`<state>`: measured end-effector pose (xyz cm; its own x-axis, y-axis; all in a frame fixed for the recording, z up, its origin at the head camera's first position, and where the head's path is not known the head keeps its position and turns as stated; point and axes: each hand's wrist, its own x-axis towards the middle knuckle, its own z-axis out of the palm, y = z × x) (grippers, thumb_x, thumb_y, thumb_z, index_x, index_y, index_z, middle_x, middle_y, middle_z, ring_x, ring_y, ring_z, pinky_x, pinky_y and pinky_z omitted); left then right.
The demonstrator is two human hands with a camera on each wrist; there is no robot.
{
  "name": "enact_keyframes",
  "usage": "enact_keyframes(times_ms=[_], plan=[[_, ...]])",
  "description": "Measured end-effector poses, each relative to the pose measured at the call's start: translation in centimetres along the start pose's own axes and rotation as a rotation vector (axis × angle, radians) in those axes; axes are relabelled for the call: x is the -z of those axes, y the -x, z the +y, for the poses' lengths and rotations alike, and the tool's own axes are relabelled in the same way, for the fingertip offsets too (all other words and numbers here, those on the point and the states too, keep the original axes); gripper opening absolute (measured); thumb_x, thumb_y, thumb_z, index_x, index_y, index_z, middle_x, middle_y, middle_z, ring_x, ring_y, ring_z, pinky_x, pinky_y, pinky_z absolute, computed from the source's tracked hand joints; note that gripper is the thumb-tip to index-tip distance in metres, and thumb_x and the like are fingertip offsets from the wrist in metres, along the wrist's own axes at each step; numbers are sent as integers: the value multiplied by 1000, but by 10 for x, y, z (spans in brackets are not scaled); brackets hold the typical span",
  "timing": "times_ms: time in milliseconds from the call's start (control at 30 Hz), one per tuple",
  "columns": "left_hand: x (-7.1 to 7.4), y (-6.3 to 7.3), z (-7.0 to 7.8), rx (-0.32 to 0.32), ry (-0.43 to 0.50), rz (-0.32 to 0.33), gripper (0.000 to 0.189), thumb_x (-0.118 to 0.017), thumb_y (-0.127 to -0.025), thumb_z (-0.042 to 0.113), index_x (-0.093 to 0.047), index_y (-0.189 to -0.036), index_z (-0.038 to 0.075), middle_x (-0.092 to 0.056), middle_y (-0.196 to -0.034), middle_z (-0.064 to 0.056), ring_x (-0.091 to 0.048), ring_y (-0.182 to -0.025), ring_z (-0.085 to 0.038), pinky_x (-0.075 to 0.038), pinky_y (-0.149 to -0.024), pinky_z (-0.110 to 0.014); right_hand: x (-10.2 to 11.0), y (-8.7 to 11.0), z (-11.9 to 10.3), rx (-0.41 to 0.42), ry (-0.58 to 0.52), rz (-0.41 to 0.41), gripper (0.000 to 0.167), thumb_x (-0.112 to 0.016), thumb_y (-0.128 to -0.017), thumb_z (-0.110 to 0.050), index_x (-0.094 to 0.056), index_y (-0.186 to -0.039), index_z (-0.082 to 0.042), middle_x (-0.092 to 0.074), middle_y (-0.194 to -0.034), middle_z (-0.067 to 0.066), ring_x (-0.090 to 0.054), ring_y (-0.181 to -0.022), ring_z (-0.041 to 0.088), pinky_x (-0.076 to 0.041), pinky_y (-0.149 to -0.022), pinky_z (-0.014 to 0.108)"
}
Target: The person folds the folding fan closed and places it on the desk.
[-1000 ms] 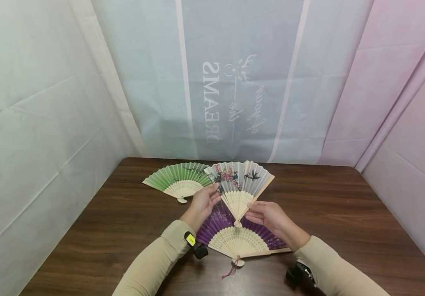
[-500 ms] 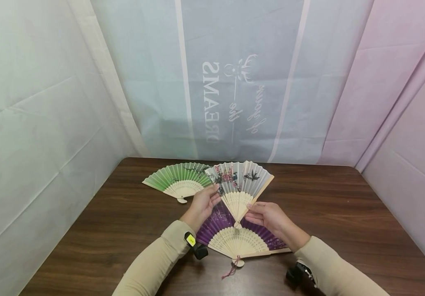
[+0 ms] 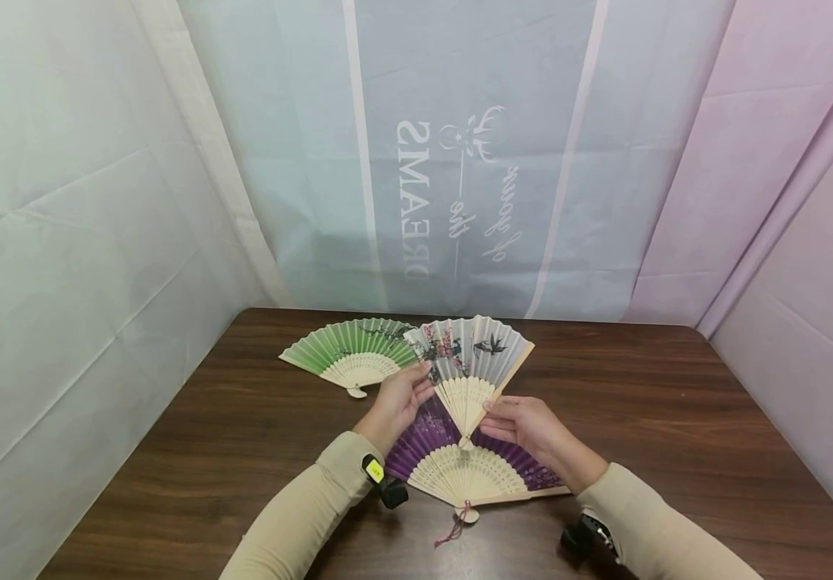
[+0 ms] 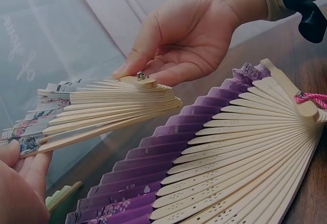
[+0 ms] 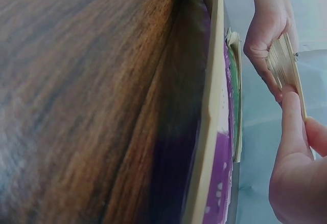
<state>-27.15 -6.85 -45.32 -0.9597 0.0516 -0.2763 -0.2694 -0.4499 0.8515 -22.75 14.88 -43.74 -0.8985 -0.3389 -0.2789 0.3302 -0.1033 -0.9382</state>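
Observation:
Both hands hold a partly spread pale grey folding fan with pink blossoms and a dark bird, raised above the purple fan. My left hand pinches its left edge, thumb on the cloth. Between thumb and fingers, my right hand grips the right outer stick, not far above the pivot. In the left wrist view, the raised fan's ribs stack closely, with a small metal rivet at the pivot. The right wrist view shows the fan edge-on between the hands.
A spread purple fan with a pink tassel lies on the dark wooden table under the hands. Behind it to the left rests a green fan, partly overlapped by the raised one. Fabric walls enclose the table's back and sides.
The pale fan has narrowed very slightly, its left and right edges drawing a little closer together. Both hands keep their grip, and the purple and green fans stay put.

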Motion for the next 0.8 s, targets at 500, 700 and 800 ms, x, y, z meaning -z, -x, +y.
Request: enact_keyframes(times_ms=[500, 700, 800], plan=[[-1, -3, -4, 5, -28, -16, 48, -48, -104, 6, -36, -147, -10, -33, -155, -30, -33, -144, -42, -56, -97, -22, 1, -1, 2, 3, 11, -7, 10, -54, -100, -5, -61, -98, 1, -70, -84, 2, -72, -81, 10, -62, -84, 26], [-3, -3, -3, 9, -23, -12, 48, -50, -103, 6, -37, -146, -10, -34, -155, -30, -33, -145, -43, -46, -112, -36, 1, 0, 3, -1, 27, -7, 22, -54, -101, -7, -56, -114, 10, -71, -88, 3, -72, -84, 10, -62, -86, 26], [-4, -3, -2, 11, -20, -12, 48, -50, -103, 6, -37, -146, -10, -34, -155, -30, -33, -145, -43, -43, -114, -39, 1, 0, 4, -7, 33, -13, 25, -53, -102, -8, -54, -117, 11, -72, -89, 3, -72, -85, 10, -62, -86, 26]])
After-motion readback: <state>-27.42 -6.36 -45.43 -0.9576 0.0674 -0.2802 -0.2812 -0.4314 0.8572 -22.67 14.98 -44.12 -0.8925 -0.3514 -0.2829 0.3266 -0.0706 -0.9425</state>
